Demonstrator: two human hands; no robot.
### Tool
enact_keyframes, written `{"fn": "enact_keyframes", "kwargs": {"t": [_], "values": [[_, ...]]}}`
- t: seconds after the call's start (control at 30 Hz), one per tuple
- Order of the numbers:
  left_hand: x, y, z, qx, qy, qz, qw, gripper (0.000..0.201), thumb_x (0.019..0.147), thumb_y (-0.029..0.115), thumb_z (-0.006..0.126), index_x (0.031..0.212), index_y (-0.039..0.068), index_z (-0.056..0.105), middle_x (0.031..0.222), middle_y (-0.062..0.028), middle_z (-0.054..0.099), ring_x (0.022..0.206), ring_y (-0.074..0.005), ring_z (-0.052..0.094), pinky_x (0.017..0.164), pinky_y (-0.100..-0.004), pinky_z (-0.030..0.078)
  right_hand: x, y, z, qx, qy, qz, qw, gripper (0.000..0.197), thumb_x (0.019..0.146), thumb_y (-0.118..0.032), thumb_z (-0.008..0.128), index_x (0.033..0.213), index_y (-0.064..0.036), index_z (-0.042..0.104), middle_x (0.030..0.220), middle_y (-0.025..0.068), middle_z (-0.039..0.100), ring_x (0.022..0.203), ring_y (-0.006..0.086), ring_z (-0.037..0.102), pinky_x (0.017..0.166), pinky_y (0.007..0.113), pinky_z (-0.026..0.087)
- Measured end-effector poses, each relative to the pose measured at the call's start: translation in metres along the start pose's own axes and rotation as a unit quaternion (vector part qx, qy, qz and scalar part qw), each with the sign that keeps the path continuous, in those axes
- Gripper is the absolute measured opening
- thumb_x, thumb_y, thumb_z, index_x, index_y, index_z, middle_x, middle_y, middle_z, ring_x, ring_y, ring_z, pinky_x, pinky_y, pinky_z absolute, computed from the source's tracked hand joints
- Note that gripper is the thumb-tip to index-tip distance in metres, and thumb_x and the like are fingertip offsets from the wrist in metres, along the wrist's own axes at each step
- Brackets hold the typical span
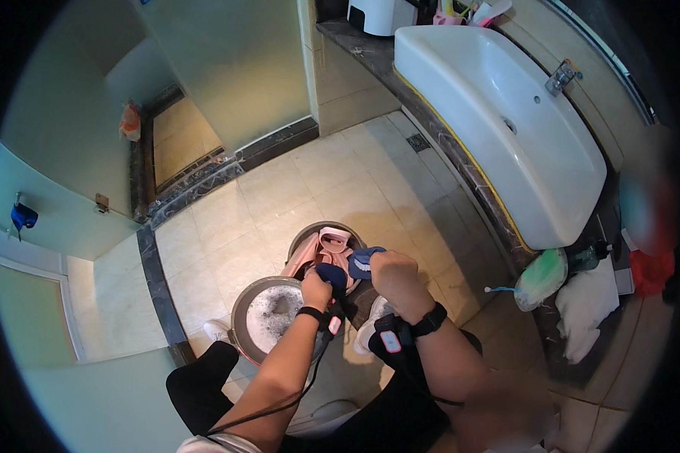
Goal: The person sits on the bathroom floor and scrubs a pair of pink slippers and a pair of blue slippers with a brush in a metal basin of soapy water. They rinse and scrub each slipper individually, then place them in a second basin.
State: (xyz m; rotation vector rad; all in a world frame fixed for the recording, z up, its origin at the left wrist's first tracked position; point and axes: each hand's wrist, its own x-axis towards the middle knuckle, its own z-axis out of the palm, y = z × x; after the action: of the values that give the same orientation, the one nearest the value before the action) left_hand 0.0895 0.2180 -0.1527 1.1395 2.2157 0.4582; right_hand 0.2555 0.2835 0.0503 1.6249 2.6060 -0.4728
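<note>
My left hand is closed on one end of a dark blue cloth. To its right, my right hand grips a lighter blue part of cloth with a pale patch; I cannot tell whether both are one piece. The cloth is over a bucket that holds pink clothing. Close to my left forearm stands a round grey basin of foamy water, with suds on its surface. Both wrists wear black straps with small devices.
A white washbasin with a metal tap is on the dark counter at right. A green-and-white bag and white cloth lie there too. Frosted glass panels rise at left above a dark stone curb. A floor drain is ahead.
</note>
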Motion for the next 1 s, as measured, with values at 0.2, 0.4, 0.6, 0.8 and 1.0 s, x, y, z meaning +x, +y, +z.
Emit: {"fn": "enact_keyframes", "kwargs": {"t": [0.2,0.4,0.6,0.8,1.0], "values": [[0.011,0.018,0.016,-0.16,-0.161,-0.06,0.972,0.036,0.075,0.011,0.07,0.106,-0.001,0.058,0.082,-0.0209,0.067,0.082,-0.0339,0.067,0.073,-0.0385,0.053,0.008,0.013,-0.003,-0.034,-0.045,0.074,0.996,0.014,0.075,-0.01,0.056,0.08,-0.0048,0.069,0.081,0.0165,0.067,0.079,0.0322,0.067,0.065,0.041,0.053],[0.009,0.051,0.065,-0.082,-0.144,0.162,0.973,0.033,0.075,0.01,0.067,0.108,0.006,0.062,0.103,-0.0251,0.061,0.096,-0.0377,0.06,0.085,-0.0408,0.048,0.012,0.028,-0.023,-0.039,-0.07,0.119,0.99,0.015,0.074,-0.01,0.058,0.081,-0.0046,0.069,0.082,0.0158,0.068,0.08,0.0321,0.067,0.065,0.041,0.053],[0.024,0.007,0.168,0.114,-0.242,0.189,0.945,0.042,0.075,0.01,0.063,0.115,0.002,0.053,0.114,-0.0304,0.055,0.106,-0.0413,0.056,0.09,-0.0431,0.047,0.016,0.014,-0.033,-0.019,-0.083,0.119,0.989,0.014,0.074,-0.01,0.058,0.079,-0.0038,0.069,0.083,0.017,0.068,0.08,0.0337,0.067,0.066,0.042,0.053],[0.016,0.033,0.117,0.04,-0.139,0.207,0.968,0.032,0.068,0.009,0.07,0.096,0.001,0.057,0.087,-0.023,0.065,0.087,-0.0382,0.064,0.077,-0.0429,0.051,0.014,0.02,-0.034,-0.002,-0.049,0.115,0.992,0.015,0.075,-0.009,0.056,0.078,-0.0037,0.069,0.082,0.018,0.067,0.078,0.0347,0.067,0.066,0.043,0.052],[0.006,0.053,0.019,-0.072,-0.056,0.173,0.981,0.043,0.056,0.016,0.086,0.082,0.004,0.053,0.08,-0.0188,0.063,0.082,-0.0374,0.062,0.071,-0.043,0.048,0.005,0.016,-0.03,0.03,0.053,0.056,0.997,0.018,0.078,-0.009,0.052,0.081,-0.0036,0.069,0.084,0.0191,0.067,0.08,0.0354,0.066,0.066,0.044,0.052]]}}
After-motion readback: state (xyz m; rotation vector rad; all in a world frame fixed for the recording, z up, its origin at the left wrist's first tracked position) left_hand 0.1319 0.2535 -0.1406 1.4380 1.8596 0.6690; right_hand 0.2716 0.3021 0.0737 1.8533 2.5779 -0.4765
